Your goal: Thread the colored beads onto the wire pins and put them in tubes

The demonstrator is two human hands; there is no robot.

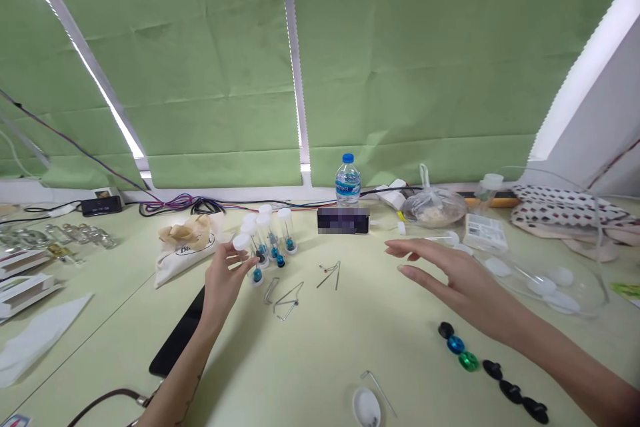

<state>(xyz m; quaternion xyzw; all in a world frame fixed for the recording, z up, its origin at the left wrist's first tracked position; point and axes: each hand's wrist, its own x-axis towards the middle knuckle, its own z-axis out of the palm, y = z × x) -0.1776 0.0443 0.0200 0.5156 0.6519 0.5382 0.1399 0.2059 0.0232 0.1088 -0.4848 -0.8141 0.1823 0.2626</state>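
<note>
My left hand [223, 278] has its thumb and fingers closed around a clear tube with a white cap [242, 243], which stands at the front of a cluster of similar capped tubes [285, 215]. Small blue parts on thin rods show inside them. My right hand [453, 270] hovers over the table with its fingers stretched out and nothing in them. Between the hands lie bent hex keys [289, 300] and several thin metal pieces [331, 272]. Below my right hand is a row of small round parts, black, blue [455, 345] and green [469, 361].
A water bottle [348, 180] stands at the back behind a dark display device [343, 221]. A black phone [180, 333] lies under my left forearm. A white dish [367, 407] is at the front. Clear bags [435, 205] and a cloth pouch [183, 253] flank the workspace.
</note>
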